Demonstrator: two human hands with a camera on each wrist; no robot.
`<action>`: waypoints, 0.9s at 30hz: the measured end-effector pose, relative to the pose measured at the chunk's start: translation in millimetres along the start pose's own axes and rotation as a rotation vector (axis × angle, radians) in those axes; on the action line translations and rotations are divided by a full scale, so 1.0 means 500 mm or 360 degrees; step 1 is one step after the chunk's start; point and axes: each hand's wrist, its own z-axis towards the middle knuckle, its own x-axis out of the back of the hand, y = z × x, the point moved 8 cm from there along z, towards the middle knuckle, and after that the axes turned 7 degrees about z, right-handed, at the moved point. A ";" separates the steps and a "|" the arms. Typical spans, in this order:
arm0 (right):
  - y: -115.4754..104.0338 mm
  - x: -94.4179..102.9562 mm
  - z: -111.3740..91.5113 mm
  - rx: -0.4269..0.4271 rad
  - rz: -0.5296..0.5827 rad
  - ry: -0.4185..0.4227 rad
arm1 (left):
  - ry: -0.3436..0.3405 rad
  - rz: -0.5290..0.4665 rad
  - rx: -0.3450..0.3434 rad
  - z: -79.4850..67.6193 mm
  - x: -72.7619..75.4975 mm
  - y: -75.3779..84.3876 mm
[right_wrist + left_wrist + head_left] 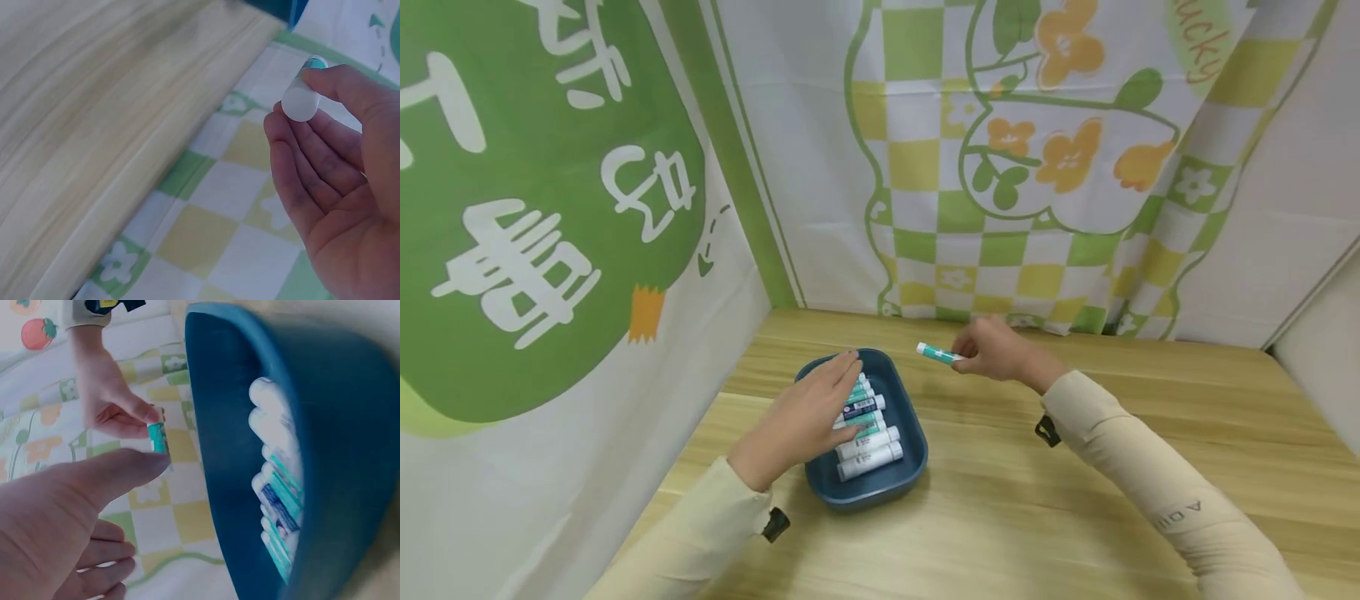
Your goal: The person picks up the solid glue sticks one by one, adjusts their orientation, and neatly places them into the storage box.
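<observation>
My right hand (pixel 996 350) pinches a teal-and-white glue stick (pixel 938 353) between thumb and fingers, above the table to the right of the bin. Its round white end (pixel 300 103) faces the right wrist camera. A dark blue bin (pixel 913 454) holds several glue sticks (pixel 871 461) lying side by side, some white, some teal and one navy. Over the bin's left side is my left hand (pixel 801 417), fingers straight and thumb spread, hiding part of the sticks. It grips nothing.
A wooden table (pixel 1022 483) lies under the bin. Behind it hangs a checked, flower-printed cloth (pixel 917 167), and a green-and-white cloth (pixel 550 250) with large characters covers the left side. Dark straps (pixel 777 525) are on both wrists.
</observation>
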 end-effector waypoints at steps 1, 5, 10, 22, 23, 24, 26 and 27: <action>-0.008 -0.001 -0.003 0.0006 0.0017 -0.0005 | 0.0024 0.0015 -0.0012 0.012 0.005 0.006; -0.040 -0.006 -0.015 0.0047 0.0070 0.0001 | 0.0125 0.0079 -0.0060 0.059 0.022 0.031; -0.077 -0.008 -0.030 0.0041 0.0127 0.0018 | 0.0289 0.0114 -0.0147 0.106 0.034 0.064; -0.116 -0.018 -0.046 0.0071 0.0229 0.0012 | 0.0476 0.0316 -0.0254 0.149 0.032 0.112; -0.117 -0.017 -0.047 0.0078 0.0237 0.0017 | 0.0499 0.0328 -0.0260 0.150 0.034 0.114; -0.119 -0.015 -0.047 0.0084 0.0239 0.0024 | 0.0516 0.0337 -0.0263 0.150 0.035 0.116; -0.121 -0.010 -0.050 0.0101 0.0263 0.0034 | 0.0543 0.0328 -0.0247 0.149 0.040 0.115; -0.122 -0.006 -0.052 0.0112 0.0278 0.0044 | 0.0545 0.0291 -0.0228 0.149 0.042 0.112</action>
